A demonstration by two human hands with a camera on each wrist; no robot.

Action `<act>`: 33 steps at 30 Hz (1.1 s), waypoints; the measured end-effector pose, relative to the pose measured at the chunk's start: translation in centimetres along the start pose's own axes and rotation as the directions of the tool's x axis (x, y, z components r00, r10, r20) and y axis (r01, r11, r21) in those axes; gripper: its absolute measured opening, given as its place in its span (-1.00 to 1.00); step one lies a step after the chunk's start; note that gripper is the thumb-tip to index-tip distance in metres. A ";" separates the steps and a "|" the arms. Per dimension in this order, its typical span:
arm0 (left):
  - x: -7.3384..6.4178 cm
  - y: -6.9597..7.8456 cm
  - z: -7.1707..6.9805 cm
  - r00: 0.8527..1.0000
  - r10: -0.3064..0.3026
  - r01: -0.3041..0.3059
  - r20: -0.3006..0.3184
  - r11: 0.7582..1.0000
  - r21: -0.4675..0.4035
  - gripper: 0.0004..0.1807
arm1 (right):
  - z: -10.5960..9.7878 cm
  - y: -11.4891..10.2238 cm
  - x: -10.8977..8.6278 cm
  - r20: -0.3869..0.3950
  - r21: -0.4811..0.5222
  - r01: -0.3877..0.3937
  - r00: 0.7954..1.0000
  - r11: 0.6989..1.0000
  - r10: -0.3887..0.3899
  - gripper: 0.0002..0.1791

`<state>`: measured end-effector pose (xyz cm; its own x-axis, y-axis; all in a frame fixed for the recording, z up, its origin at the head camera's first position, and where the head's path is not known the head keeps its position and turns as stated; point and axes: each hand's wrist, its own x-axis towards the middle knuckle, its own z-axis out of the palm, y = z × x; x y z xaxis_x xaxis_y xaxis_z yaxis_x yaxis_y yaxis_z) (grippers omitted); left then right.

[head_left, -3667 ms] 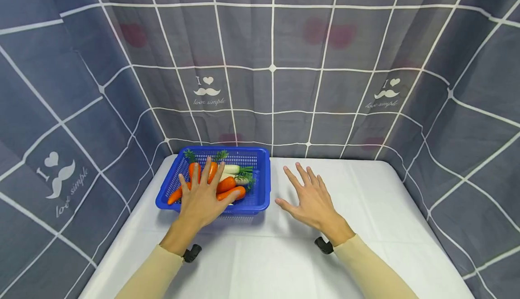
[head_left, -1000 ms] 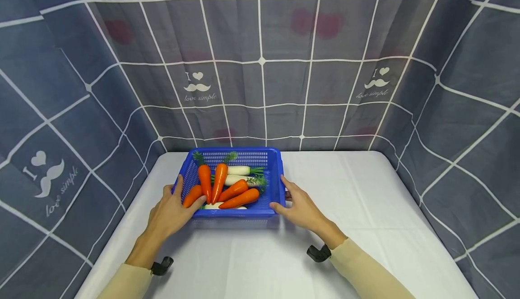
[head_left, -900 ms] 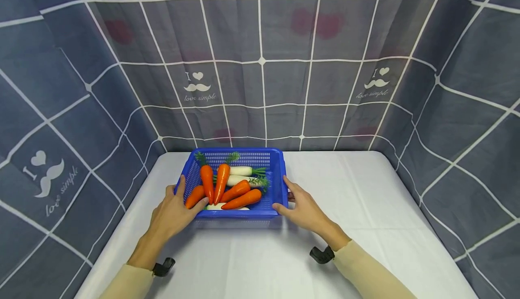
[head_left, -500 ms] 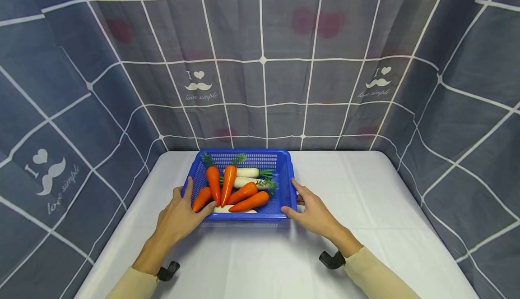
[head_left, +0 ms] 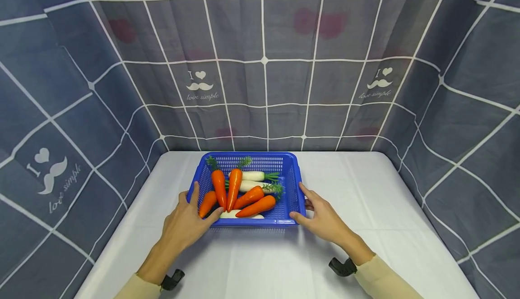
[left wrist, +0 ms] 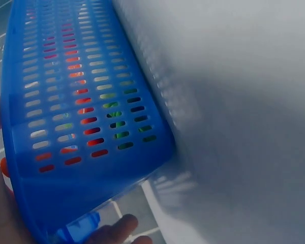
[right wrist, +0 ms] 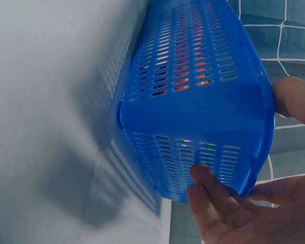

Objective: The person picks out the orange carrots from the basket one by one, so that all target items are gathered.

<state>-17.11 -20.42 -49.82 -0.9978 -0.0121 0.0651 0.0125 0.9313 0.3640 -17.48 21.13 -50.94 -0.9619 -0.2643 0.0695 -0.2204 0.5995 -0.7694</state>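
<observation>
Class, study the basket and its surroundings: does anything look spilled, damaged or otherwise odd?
Nothing looks spilled or damaged: the visible carrots and white radishes lie inside the blue basket. One oddity: faint reddish blotches on the grey checked backdrop, unlike its white print; stain or pattern, I cannot tell.

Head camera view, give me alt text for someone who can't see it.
A person's left hand and right hand grip a blue basket near its front corners; it holds orange carrots and white radishes. Below is a white tabletop; behind, gray cloth with white lines.
</observation>
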 end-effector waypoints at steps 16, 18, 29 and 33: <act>0.9 0.1 -0.7 0.999 0.012 -0.011 0.034 1.000 -0.026 0.30 | -0.5 0.2 0.2 0.020 -0.080 0.047 0.999 0.996 -0.046 0.17; 1.4 0.1 -1.0 0.999 0.010 -0.008 0.043 0.999 -0.049 0.25 | -0.6 0.1 0.3 0.014 -0.119 0.071 0.997 0.990 -0.070 0.18; 5.3 -0.1 -0.9 0.995 -0.015 0.024 0.099 0.996 -0.087 0.21 | -1.5 -2.0 1.9 0.007 -0.310 0.179 0.983 0.934 -0.186 0.14; 6.3 -0.1 -0.5 0.996 -0.005 0.009 0.092 0.999 -0.048 0.22 | -2.3 -3.2 3.2 0.059 -0.356 0.234 0.972 0.905 -0.229 0.11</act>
<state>-23.32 -20.75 -48.97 -0.9996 0.0172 -0.0225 0.0065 0.9128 0.4083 -20.21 20.11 -46.76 -0.8748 -0.4385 0.2060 -0.4824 0.7492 -0.4539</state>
